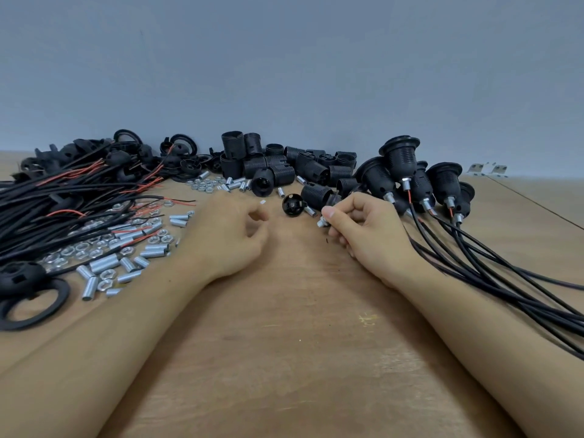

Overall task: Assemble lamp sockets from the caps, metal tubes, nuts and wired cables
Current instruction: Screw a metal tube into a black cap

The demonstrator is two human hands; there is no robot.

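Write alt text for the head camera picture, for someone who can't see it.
Two bare hands rest on a wooden table; the right hand pinches a small metal part, the left hand holds nothing. Loose cables, metal tubes and nuts lie left, black socket bodies behind, finished sockets right.

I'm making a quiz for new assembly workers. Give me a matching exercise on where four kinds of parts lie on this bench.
Things:
1. finished sockets with cables
2. loose wired cables
3. threaded socket bodies
4. metal tubes and nuts

Places:
A. middle, against the wall
B. far left, in a heap
C. right, beyond the right hand
D. just left of the left hand

Pairs: 1-C, 2-B, 3-A, 4-D
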